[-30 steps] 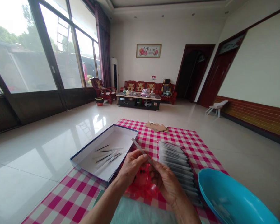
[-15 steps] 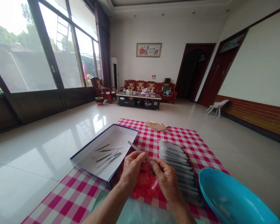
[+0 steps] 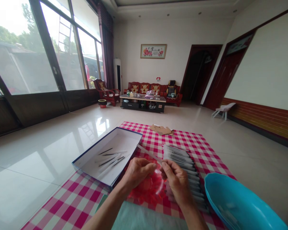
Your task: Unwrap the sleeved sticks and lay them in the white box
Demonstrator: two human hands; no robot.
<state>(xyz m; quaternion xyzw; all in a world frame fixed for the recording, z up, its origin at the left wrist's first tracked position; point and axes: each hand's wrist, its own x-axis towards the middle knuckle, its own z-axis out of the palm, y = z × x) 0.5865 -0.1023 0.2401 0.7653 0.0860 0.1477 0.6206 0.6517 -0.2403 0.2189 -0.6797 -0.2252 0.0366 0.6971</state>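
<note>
My right hand (image 3: 176, 179) pinches one end of a thin clear sleeve (image 3: 149, 153) that slants up to the left above the table. Close beside it, my left hand (image 3: 137, 172) has its fingers curled over a crinkled red plastic bag (image 3: 148, 188); what they pinch is too small to make out. Both hands sit near the table's front edge. Left of them lies an open white box (image 3: 108, 153) with a dark blue rim and several thin sticks inside. To the right runs a row of overlapping clear sleeves (image 3: 182, 163).
A red and white checked cloth (image 3: 74, 201) covers the table. A blue plastic bowl (image 3: 235, 204) stands at the front right. Flat cardboard pieces (image 3: 161, 130) lie at the far edge. Beyond are a shiny tiled floor, a sofa and a coffee table (image 3: 142, 103).
My hands have drawn slightly apart and dropped a little. The thin sleeve has shifted right and now sits in my right hand alone; my left hand has settled lower over the red bag.
</note>
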